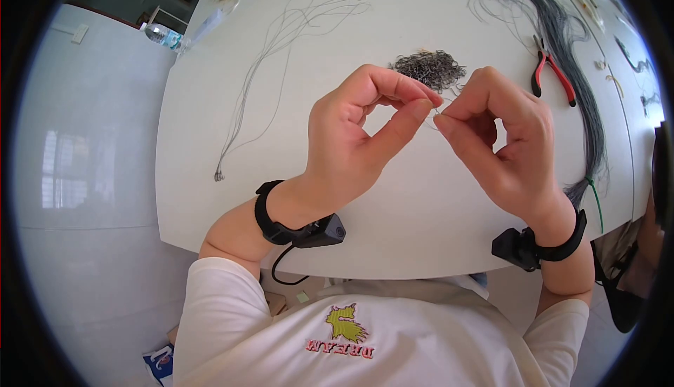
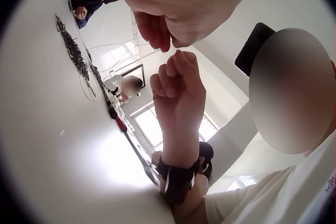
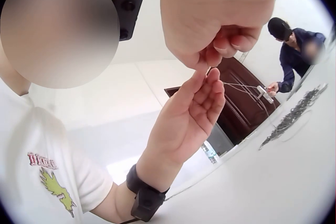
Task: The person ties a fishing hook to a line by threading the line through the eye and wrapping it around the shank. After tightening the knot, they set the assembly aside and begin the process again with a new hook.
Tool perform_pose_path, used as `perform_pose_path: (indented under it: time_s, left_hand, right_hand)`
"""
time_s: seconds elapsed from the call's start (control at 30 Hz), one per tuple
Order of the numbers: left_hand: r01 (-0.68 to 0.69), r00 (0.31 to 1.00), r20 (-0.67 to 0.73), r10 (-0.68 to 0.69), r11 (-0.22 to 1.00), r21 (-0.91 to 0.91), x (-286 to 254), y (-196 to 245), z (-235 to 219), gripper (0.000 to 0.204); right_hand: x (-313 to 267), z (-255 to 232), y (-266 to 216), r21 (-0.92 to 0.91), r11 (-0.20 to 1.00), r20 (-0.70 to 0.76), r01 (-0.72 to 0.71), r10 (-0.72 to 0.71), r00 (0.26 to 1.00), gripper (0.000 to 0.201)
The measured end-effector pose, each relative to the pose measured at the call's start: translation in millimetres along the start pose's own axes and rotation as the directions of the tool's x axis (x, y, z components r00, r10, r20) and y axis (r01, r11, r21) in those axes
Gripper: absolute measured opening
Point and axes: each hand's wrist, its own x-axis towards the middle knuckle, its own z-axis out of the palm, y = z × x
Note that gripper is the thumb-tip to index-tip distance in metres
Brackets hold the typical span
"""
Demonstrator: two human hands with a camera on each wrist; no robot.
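Thumb and fingertips of my left hand pinch a thin line above the table. Close beside them, my right hand pinches at the same line, the two sets of fingertips almost meeting. Loose strands trail away from the fingers in both wrist views. Whatever small piece lies between the fingertips is mostly hidden by them. Just beyond the hands lies a heap of small dark, bent metal pieces, resembling fish hooks.
At left lies a bundle of thin lines with small metal pieces at its near end. Red-handled pliers lie at right, against a long dark hank of strands with a green tie. A bottle stands far left. Other people sit beyond.
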Motion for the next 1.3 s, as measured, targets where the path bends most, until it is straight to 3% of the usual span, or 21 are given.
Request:
perform_pose_path:
  time_s: [0.07,0.3,0.4,0.47,0.6,0.7,0.73,0.8,0.83,0.87,0.93,1.0,1.03,1.07,1.13,1.17,1.2,1.23,1.27,1.3]
  left_hand:
    - [0.021,0.995,-0.095,-0.034,0.990,-0.139,1,-1,5,0.008]
    - [0.052,0.994,-0.088,-0.069,0.982,-0.182,-1,2,5,0.008]
    - [0.051,0.998,-0.038,-0.055,0.994,-0.101,0,1,1,0.008]
    - [0.123,0.986,-0.102,-0.135,0.985,-0.117,4,1,-3,0.009]
    - [0.141,0.970,-0.159,-0.183,0.959,-0.247,9,-5,-6,0.014]
    - [0.191,0.962,-0.142,-0.233,0.947,-0.259,9,-9,-7,0.014]
    - [0.208,0.957,-0.137,-0.255,0.936,-0.284,9,-12,-8,0.015]
    - [0.228,0.952,-0.126,-0.278,0.922,-0.313,9,-15,-8,0.015]
    - [0.235,0.949,-0.131,-0.286,0.922,-0.306,10,-16,-8,0.015]
    - [0.243,0.947,-0.135,-0.293,0.922,-0.300,10,-17,-8,0.015]
    - [0.245,0.947,-0.130,-0.294,0.923,-0.298,10,-18,-9,0.015]
    - [0.247,0.947,-0.129,-0.294,0.924,-0.292,10,-20,-8,0.015]
    - [0.251,0.947,-0.124,-0.295,0.925,-0.284,10,-22,-8,0.016]
    - [0.255,0.948,-0.120,-0.296,0.927,-0.275,10,-23,-8,0.016]
    - [0.266,0.948,-0.106,-0.301,0.928,-0.261,10,-26,-7,0.016]
    - [0.278,0.947,-0.093,-0.308,0.929,-0.245,10,-27,-6,0.016]
    - [0.279,0.947,-0.093,-0.309,0.928,-0.245,10,-28,-6,0.016]
    - [0.280,0.945,-0.101,-0.310,0.929,-0.241,10,-29,-6,0.017]
    - [0.281,0.944,-0.108,-0.313,0.930,-0.236,10,-29,-6,0.017]
    - [0.284,0.943,-0.107,-0.315,0.930,-0.235,10,-30,-6,0.017]
  right_hand:
    - [0,-1,0,0.024,1.000,0.020,-0.016,0.016,1.000,0.015]
    - [-1,-1,3,0.100,0.995,0.042,-0.028,0.024,0.999,0.016]
    - [-2,-2,2,0.177,0.984,0.069,-0.027,0.015,0.997,0.018]
    - [0,-6,0,0.226,0.974,0.077,-0.024,0.006,0.997,0.019]
    - [10,-37,-4,0.353,0.922,0.047,-0.159,0.153,0.987,0.016]
    - [17,-68,23,0.501,0.863,0.056,0.064,-0.106,0.993,0.009]
    - [15,-77,27,0.502,0.863,0.056,0.062,-0.104,0.993,0.009]
    - [12,-102,29,0.687,0.725,-0.084,0.041,0.024,0.996,0.010]
    - [15,-127,40,0.804,0.594,0.002,-0.003,0.003,1.000,0.018]
    - [37,-140,29,0.846,0.470,0.363,-0.250,-0.166,0.917,0.025]
    - [50,-146,28,0.907,0.162,0.404,-0.390,-0.062,0.913,0.020]
    - [62,-182,62,0.901,0.163,0.432,-0.401,-0.416,0.800,0.025]
    - [51,-180,51,0.945,0.152,0.326,-0.289,-0.380,0.865,0.023]
    - [53,-210,38,0.858,0.383,0.452,-0.342,-0.247,0.857,0.020]
    - [46,-219,63,0.968,0.088,0.251,-0.236,-0.242,0.937,0.017]
    - [39,-210,56,0.968,0.085,0.249,-0.235,-0.241,0.938,0.017]
    - [28,-201,44,0.993,0.119,-0.023,0.026,-0.027,0.999,0.016]
    - [22,-195,36,0.940,0.206,-0.307,0.271,0.170,0.937,0.016]
    - [19,-200,38,0.940,0.206,-0.307,0.271,0.171,0.936,0.016]
    - [14,-209,42,0.886,0.362,-0.391,0.289,0.249,0.886,0.013]
